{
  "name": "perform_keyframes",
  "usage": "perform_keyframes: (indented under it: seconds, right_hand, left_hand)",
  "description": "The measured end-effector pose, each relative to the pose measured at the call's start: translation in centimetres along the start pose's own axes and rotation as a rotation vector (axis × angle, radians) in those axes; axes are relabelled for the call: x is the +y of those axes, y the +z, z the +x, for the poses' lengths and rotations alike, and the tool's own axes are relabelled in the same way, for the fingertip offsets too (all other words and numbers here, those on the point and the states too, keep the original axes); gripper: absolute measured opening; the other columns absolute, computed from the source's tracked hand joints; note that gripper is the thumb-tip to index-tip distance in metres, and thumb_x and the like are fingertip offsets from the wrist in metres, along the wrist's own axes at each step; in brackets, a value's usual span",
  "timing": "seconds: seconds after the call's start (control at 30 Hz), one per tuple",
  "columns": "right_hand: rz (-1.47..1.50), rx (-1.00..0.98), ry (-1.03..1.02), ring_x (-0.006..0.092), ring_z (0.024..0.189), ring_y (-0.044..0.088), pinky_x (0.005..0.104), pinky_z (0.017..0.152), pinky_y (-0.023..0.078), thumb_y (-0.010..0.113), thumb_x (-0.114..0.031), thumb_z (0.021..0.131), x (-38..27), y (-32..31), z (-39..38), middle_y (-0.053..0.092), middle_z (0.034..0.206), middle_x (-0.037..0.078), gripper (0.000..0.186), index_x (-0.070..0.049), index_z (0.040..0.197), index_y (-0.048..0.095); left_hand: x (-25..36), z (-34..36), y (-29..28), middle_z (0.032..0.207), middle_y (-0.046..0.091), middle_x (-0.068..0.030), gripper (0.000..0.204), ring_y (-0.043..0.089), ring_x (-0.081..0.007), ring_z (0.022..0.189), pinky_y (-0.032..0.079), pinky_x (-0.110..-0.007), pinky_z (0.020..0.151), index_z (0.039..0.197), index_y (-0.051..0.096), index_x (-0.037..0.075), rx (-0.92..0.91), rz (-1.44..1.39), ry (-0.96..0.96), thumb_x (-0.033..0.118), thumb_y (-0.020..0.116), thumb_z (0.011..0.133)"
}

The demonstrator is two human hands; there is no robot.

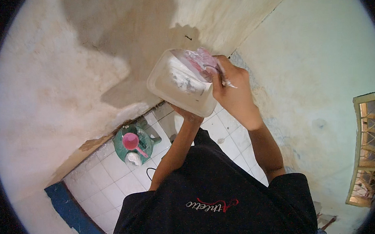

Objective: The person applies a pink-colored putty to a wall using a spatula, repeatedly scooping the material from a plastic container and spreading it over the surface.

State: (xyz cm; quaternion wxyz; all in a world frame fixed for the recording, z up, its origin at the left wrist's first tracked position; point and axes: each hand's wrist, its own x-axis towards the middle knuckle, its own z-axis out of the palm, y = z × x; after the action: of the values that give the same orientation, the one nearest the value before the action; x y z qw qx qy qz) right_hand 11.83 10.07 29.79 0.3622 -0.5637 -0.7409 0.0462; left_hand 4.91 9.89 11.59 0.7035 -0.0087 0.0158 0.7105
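My right hand [238, 96] has thumb and fingers closed in a pinch on a flat, pinkish spreader [201, 63] smeared with white, and some of that white clings to my fingers too. My left hand [190, 114] has hold of a pale plastic tub [154, 81] from beneath; the tub hides most of its fingers, so I cannot tell how far they curl. What worries me most is the slick coating: if it works in between fingertips and spreader, the spreader could twist or slide out of the pinch. The tub rides on one hand, so pressing hard against its rim might tip it and send the white paste [181, 71] toward the tiled floor [111, 176]. A thick load could also drop off the blade if I swing it clear too fast, perhaps onto the green stool [119, 148] with the pink dipper [130, 141]. As for where things lie, the spreader sits right between my right fingertips, slanting leftward over the tub's far right part; whether its edge touches the paste, I cannot tell. The tub rests directly above my left fingers, its paste to the left of my right hand.
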Motion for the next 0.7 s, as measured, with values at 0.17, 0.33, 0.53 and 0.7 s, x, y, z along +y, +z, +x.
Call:
perform_keyframes:
  seconds: [0.17,0.33,0.53,0.7]
  right_hand:
    - [-0.076,-0.18,-0.108,0.0405,0.072,0.063,0.0451,0.061,0.051,0.058,0.002,0.074,-0.8,1.5,-0.1,0.063,0.079,0.023,0.031,-0.002,0.104,0.055]
    - [0.035,-0.131,-0.035,0.0364,0.06,0.06,0.0358,0.054,0.048,0.058,0.005,0.079,-0.3,1.6,-1.9,0.059,0.071,0.021,0.022,-0.002,0.1,0.057]
    - [-0.06,-0.11,-0.062,0.038,0.062,0.061,0.0388,0.056,0.049,0.058,0.002,0.081,-0.6,3.1,-1.8,0.059,0.072,0.023,0.02,-0.003,0.101,0.057]
    - [-0.051,-0.195,-0.168,0.0393,0.063,0.062,0.0412,0.057,0.049,0.058,0.004,0.079,-0.6,4.2,-2.5,0.059,0.069,0.025,0.029,0.001,0.107,0.057]
  left_hand:
    - [1.7,0.0,2.5,0.143,0.037,-0.0025,0.077,0.039,-0.0259,0.13,0.037,-0.045,0.107,0.143,0.03,0.022,0.005,0.218,0.097,0.073,0.03,0.086]
    - [2.9,1.2,3.0,0.144,0.036,-0.0072,0.088,0.037,-0.0287,0.131,0.032,-0.049,0.109,0.145,0.028,0.017,0.282,-0.024,0.031,0.076,0.037,0.08]
    - [1.3,1.9,-2.3,0.138,0.045,-0.0046,0.076,0.047,-0.0273,0.125,0.042,-0.047,0.103,0.14,0.037,0.02,0.054,-0.138,0.001,0.071,0.037,0.083]
    - [1.0,1.7,-3.2,0.136,0.048,-0.0051,0.072,0.048,-0.0277,0.123,0.042,-0.047,0.102,0.138,0.04,0.019,0.072,-0.198,-0.104,0.068,0.037,0.085]
